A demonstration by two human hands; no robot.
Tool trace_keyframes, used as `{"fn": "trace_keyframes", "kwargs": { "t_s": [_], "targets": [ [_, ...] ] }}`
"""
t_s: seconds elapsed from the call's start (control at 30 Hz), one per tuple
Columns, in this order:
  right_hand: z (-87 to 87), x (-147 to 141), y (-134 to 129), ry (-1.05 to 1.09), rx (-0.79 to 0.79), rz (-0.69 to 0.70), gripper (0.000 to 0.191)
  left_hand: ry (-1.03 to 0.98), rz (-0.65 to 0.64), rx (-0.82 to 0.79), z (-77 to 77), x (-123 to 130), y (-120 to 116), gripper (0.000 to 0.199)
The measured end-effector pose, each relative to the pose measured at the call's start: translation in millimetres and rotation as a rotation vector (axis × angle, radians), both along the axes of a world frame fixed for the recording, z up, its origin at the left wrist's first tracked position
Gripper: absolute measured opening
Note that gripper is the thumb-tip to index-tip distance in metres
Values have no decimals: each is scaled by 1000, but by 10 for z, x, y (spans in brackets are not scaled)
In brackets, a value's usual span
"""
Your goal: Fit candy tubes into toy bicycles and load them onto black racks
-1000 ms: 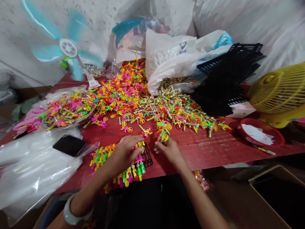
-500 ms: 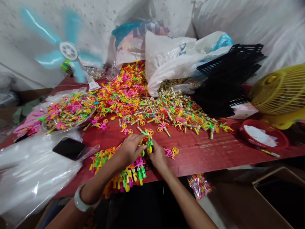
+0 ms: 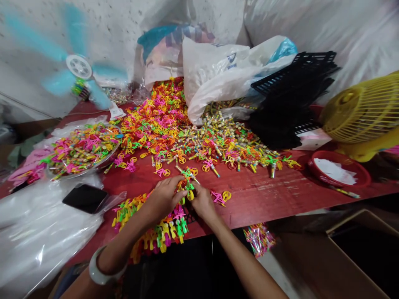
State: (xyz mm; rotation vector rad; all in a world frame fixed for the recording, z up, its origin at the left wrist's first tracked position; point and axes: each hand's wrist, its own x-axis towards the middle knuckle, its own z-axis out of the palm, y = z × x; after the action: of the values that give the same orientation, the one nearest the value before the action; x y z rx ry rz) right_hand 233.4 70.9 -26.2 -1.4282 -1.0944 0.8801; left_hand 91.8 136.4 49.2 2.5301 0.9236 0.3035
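Observation:
Both hands meet near the table's front edge around a small plastic toy bicycle (image 3: pixel 189 187) with green, orange and yellow parts. My left hand (image 3: pixel 165 196) pinches it from the left, thumb pointing right. My right hand (image 3: pixel 203 203) grips its other side with curled fingers, which are partly hidden. Below the left forearm stand close rows of colourful plastic toys (image 3: pixel 168 231), and a bit of black grid (image 3: pixel 190 216) shows beside them. A loose pink toy bicycle with a yellow wheel (image 3: pixel 220 198) lies just right of my right hand.
A big heap of toy pieces (image 3: pixel 156 124) and small patterned tubes (image 3: pixel 215 133) covers the table's back. Left are a full bowl (image 3: pixel 84 149), a phone (image 3: pixel 84 198) and a blue fan (image 3: pixel 79 66). Right are black trays (image 3: pixel 289 99), a red basket (image 3: pixel 318 176) and a yellow fan (image 3: pixel 358 112).
The view has turned slightly right, so everything sits a little further left. Both hands stay together on the toy bicycle, with only slight finger movement.

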Motion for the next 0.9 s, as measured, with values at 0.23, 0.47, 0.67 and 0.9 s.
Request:
{"fn": "trace_keyframes", "kwargs": {
  "t_s": [0.23,0.47,0.67,0.9],
  "targets": [
    [12,5,-9,-84,60,56,17,44,16,-3,58,25,-36,37],
    [135,-33,-19,-629,-64,170,36,101,-67,3,99,22,-51,53],
    [96,3,41,-664,-26,235,27,120,-69,52,51,-19,-55,62],
    [197,33,189,-631,-16,355,39,98,-34,87,61,-9,-29,60]
  ]
}}
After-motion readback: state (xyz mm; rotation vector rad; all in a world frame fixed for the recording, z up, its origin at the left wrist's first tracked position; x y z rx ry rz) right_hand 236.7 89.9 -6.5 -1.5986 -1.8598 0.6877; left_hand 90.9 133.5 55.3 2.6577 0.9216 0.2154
